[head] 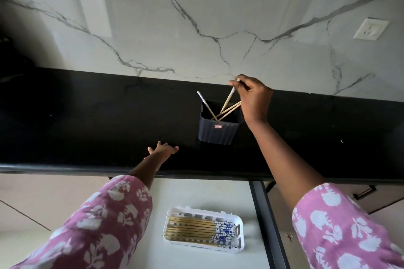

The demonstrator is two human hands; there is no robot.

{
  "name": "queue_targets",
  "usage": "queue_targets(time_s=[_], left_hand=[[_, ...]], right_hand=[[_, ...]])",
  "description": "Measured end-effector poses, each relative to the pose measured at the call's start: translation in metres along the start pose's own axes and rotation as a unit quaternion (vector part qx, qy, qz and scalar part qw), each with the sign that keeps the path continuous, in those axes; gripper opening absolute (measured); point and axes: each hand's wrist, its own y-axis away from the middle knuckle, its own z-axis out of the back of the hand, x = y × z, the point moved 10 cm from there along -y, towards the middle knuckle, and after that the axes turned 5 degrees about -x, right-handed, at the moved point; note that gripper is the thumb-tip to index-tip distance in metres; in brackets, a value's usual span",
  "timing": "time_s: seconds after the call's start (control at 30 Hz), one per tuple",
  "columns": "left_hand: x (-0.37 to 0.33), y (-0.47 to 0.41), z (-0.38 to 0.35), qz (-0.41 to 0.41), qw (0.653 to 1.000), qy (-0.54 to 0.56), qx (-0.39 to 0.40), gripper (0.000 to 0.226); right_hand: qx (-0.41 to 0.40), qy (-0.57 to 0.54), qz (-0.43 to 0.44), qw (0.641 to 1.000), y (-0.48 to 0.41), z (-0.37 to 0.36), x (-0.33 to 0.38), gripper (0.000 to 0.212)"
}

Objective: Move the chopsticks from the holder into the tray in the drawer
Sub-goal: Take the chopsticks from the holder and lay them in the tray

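The right hand [253, 98] pinches the patterned top of one thin wooden chopstick [228, 98] between thumb and fingertips. The stick's lower end is inside the holder [216, 135] and leans toward 1 o'clock. The holder is a dark, squarish plastic cup with ribbed walls and a small red label, standing on the glossy black counter [87, 126]. Three other chopsticks [229, 110] are in it: one tilts to 11 o'clock, and two lie across the rim toward 2 o'clock, under the right hand.

The left hand [164, 148] lies on the counter at 8 o'clock of the holder, fingers spread and straight, holding nothing.

At 6 o'clock of the holder the drawer [196, 192] is pulled out, its floor smooth and pale. In it sits the tray [196, 209], white, rectangular, round-cornered plastic with slotted sides. A row of bamboo sticks [190, 228] lies flat in it, side by side, their blue-and-white ends toward 3 o'clock.

Behind the counter rises a white marble wall [153, 28] with grey veins, and a square socket [371, 28] sits at 2 o'clock. Both sleeves [98, 225] are pink cloth with white floral print.
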Motion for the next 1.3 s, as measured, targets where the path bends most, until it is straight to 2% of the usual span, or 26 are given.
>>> queue_targets(time_s=[0.07, 0.13, 0.2, 0.3, 0.37, 0.5, 0.6, 0.67, 0.77, 0.87, 0.97, 1.03, 1.1, 1.2, 1.23, 1.3], left_hand=[[-0.022, 0.008, 0.007, 0.015, 0.979, 0.203, -0.003, 0.058], [-0.047, 0.015, 0.017, -0.002, 0.948, 0.318, -0.017, 0.052], [-0.075, 0.026, 0.031, -0.052, 0.925, 0.376, -0.030, 0.041], [-0.114, 0.046, 0.055, -0.135, 0.885, 0.444, -0.045, 0.045], [-0.137, 0.063, 0.069, -0.193, 0.846, 0.495, -0.045, 0.048], [-0.166, 0.096, 0.092, -0.282, 0.776, 0.562, -0.050, 0.038], [-0.174, 0.111, 0.097, -0.328, 0.758, 0.562, -0.051, 0.032], [-0.178, 0.122, 0.096, -0.360, 0.763, 0.535, -0.053, 0.028], [-0.185, 0.136, 0.093, -0.396, 0.762, 0.510, -0.045, 0.020], [-0.189, 0.146, 0.092, -0.422, 0.765, 0.485, -0.040, 0.020], [-0.191, 0.154, 0.088, -0.438, 0.777, 0.450, -0.034, 0.023], [-0.189, 0.155, 0.084, -0.443, 0.785, 0.432, -0.036, 0.024], [-0.186, 0.151, 0.081, -0.443, 0.796, 0.410, -0.042, 0.023], [-0.180, 0.146, 0.079, -0.444, 0.808, 0.384, -0.054, 0.025], [-0.179, 0.145, 0.078, -0.444, 0.812, 0.374, -0.061, 0.025], [-0.177, 0.141, 0.075, -0.444, 0.823, 0.347, -0.068, 0.023]], right_hand=[[-0.057, -0.083, -0.116, 0.988, 0.000, 0.021, -0.016, 0.016], [-0.120, -0.186, -0.230, 0.948, 0.009, 0.036, -0.034, 0.008], [-0.186, -0.253, -0.304, 0.900, 0.023, 0.048, -0.048, 0.004], [-0.262, -0.348, -0.404, 0.805, 0.057, 0.054, -0.065, 0.002], [-0.287, -0.389, -0.465, 0.742, 0.082, 0.051, -0.070, 0.007], [-0.315, -0.446, -0.592, 0.593, 0.142, 0.038, -0.078, 0.006], [-0.294, -0.494, -0.666, 0.475, 0.187, 0.017, -0.074, 0.014], [-0.279, -0.520, -0.685, 0.427, 0.206, 0.005, -0.071, 0.018], [-0.238, -0.537, -0.705, 0.397, 0.225, -0.007, -0.063, 0.019], [-0.184, -0.524, -0.729, 0.401, 0.244, -0.019, -0.061, 0.021], [-0.128, -0.481, -0.740, 0.452, 0.259, -0.029, -0.070, 0.018], [-0.061, -0.409, -0.743, 0.526, 0.267, -0.031, -0.079, 0.019], [0.039, -0.306, -0.708, 0.635, 0.268, -0.031, -0.088, 0.019], [0.177, -0.102, -0.542, 0.815, 0.240, -0.025, -0.087, 0.021], [0.212, -0.023, -0.480, 0.851, 0.230, -0.023, -0.085, 0.032], [0.238, 0.038, -0.398, 0.885, 0.212, -0.022, -0.074, 0.043]])
